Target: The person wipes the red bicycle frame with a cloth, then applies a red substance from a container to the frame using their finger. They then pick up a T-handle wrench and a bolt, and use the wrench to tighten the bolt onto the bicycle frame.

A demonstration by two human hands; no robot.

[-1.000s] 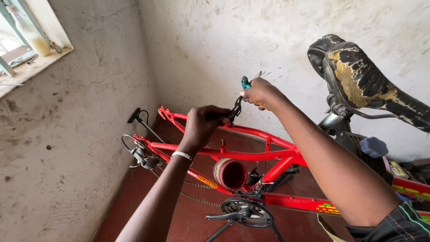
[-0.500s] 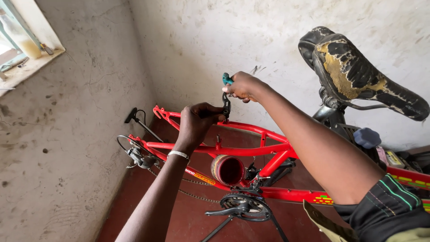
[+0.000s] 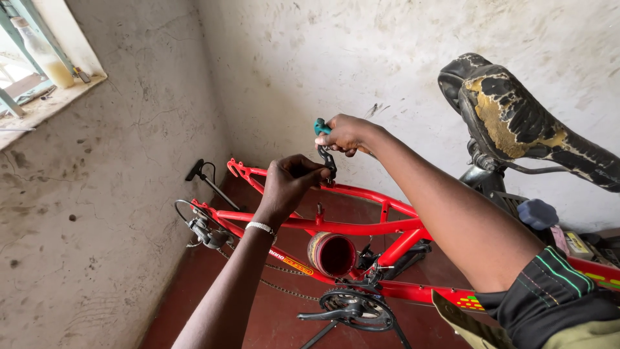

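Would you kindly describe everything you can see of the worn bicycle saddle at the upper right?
The saddle is black, and its cover looks badly worn: large patches have peeled away to show yellowish-tan padding or backing. It is long and narrow, tilted, one end near the pale wall, the other running out of the picture at the right edge. Thin metal rails and a clamp show beneath it, above dark parts. Neither hand touches it; the right forearm passes below and in front.

We see daylight pouring in from the window (image 3: 26, 71) at upper left, blown out there. The wall (image 3: 400, 58) is evenly bright, shadows stay soft, focus is sharp, and edges bend slightly.
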